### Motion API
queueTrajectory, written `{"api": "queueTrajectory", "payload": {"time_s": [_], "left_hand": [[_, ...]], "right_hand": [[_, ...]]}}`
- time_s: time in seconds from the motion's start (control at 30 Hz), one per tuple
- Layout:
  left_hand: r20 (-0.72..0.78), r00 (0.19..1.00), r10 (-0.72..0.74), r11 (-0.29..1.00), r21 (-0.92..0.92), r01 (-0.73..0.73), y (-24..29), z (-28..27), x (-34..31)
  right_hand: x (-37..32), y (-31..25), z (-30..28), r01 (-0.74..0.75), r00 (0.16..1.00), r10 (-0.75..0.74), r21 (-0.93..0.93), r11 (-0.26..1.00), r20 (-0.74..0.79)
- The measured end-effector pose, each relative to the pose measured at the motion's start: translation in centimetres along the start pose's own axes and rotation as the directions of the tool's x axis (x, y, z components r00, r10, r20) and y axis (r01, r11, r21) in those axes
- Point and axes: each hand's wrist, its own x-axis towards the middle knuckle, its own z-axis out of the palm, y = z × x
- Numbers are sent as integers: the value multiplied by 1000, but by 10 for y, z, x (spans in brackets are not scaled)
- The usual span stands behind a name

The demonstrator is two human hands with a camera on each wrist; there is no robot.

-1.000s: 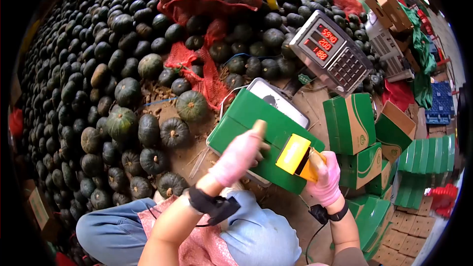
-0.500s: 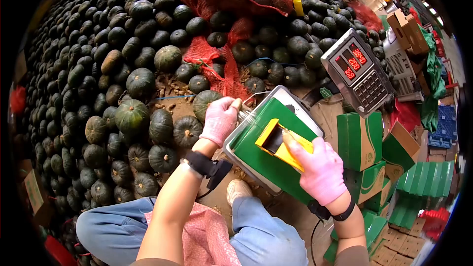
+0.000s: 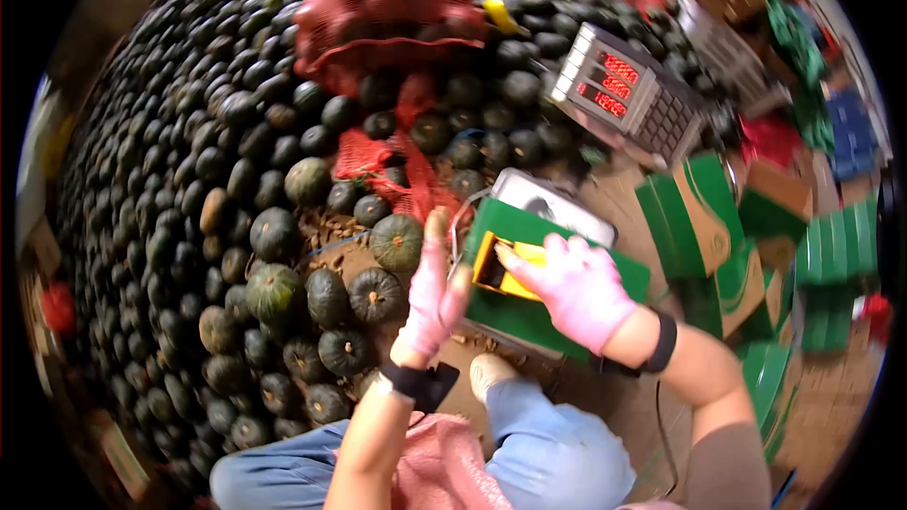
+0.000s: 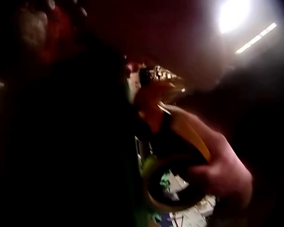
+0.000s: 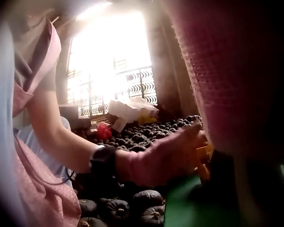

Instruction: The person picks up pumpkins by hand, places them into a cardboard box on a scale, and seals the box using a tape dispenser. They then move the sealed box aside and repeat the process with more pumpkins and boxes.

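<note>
Dispenser (image 3: 504, 269), gripped by the right hand (image 3: 574, 291), is now drawn to 9 o'clock on the box (image 3: 529, 321), beside the straight-fingered left hand (image 3: 433, 300); seam judged nearly taped.

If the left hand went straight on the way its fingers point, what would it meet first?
Likely the red net lying on the pumpkins, just beyond the left hand. The green box, where the right hand holds the tape dispenser, lies beside that line, not in it; depth is unclear.
</note>
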Motion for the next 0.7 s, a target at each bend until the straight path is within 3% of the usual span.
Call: {"api": "queueTrajectory", "payload": {"time_s": [0.03, 0.1, 0.13, 0.2, 0.23, 0.27, 0.3, 0.33, 0.37, 0.4, 0.43, 0.47, 0.5, 0.57, 0.67, 0.7], "left_hand": [[124, 987, 101, 976, 183, -122, 1, 6, -5], [344, 886, 311, 793, 420, -441, -2, 13, -3], [398, 873, 283, 730, 501, -465, 1, 15, -5], [455, 862, 226, 593, 638, -492, 4, 20, -7], [399, 883, 246, 717, 538, -443, -1, 19, -6], [301, 945, 128, 927, 302, -221, -4, 17, -6], [256, 960, -116, 988, 125, 86, -5, 16, 0], [363, 896, -255, 925, -179, 335, -7, 9, 4], [424, 856, -297, 852, -287, 438, -13, -2, 8], [512, 857, -66, 954, 283, -95, -53, -23, 3], [457, 881, -120, 988, -29, 150, -76, -17, -6], [489, 871, -44, 978, 199, -62, -138, -29, -12], [431, 878, -208, 961, 257, 102, -183, -42, -32], [388, 828, -405, 914, 186, 360, -210, -59, -59], [327, 817, -476, 879, 195, 434, -238, -70, -77], [295, 831, -472, 880, 212, 425, -244, -68, -80]], "right_hand": [[-2, 2, 0, -3, 1000, 3, 33, 999, -24], [-23, 12, -3, -61, 996, 67, -108, 992, 59], [-45, 25, -5, -70, 992, 87, -180, 981, 87], [-117, 73, -4, -82, 986, 95, -98, 992, 135], [-158, 96, 3, -114, 985, 128, -117, 987, 115], [-192, 110, 17, -124, 986, 146, -224, 967, 85], [-215, 123, 43, -118, 993, 121, -145, 982, 10], [-231, 130, 78, -113, 992, 108, -68, 991, -71], [-236, 135, 113, -111, 972, 115, 31, 993, -203], [-236, 141, 151, -83, 934, 121, 125, 989, -335], [-234, 141, 196, -72, 894, 185, 277, 958, -408], [-231, 140, 230, -38, 846, 257, 428, 903, -467], [-224, 135, 244, 2, 843, 264, 494, 870, -469], [-211, 106, 240, -54, 824, 381, 610, 791, -420], [-208, 68, 248, -165, 779, 548, 744, 647, -304], [-206, 46, 248, -125, 764, 543, 746, 654, -349]]}}
